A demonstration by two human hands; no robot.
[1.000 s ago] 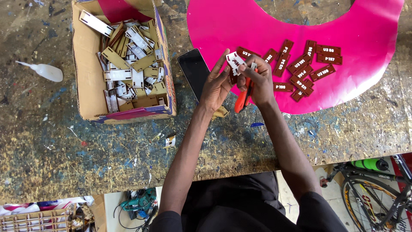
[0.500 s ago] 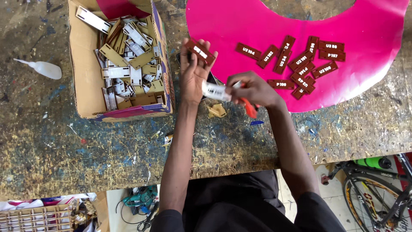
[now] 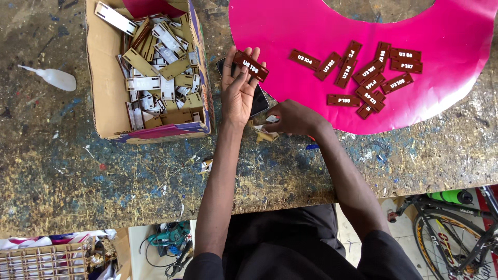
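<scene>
My left hand point(image 3: 239, 88) is raised palm up over a dark phone point(image 3: 259, 100) and holds a dark red rectangular tag point(image 3: 251, 66) with white marks across its fingertips. My right hand point(image 3: 293, 117) rests low on the bench beside it, fingers closed on white and tan peeled scraps point(image 3: 265, 134); a bit of red tool shows behind the wrist. Several more dark red tags point(image 3: 363, 72) lie scattered on a bright pink curved sheet point(image 3: 446, 98) to the right.
A cardboard box point(image 3: 106, 93) at the left holds several white and tan strips. A white squeeze bottle point(image 3: 52, 78) lies farther left. The paint-stained bench edge point(image 3: 207, 212) runs below; a bicycle point(image 3: 456, 228) stands beyond it at the right.
My left hand turned the tag face up and shifted slightly right. My right hand dropped from mid-air down to the bench with the peeled white piece.
</scene>
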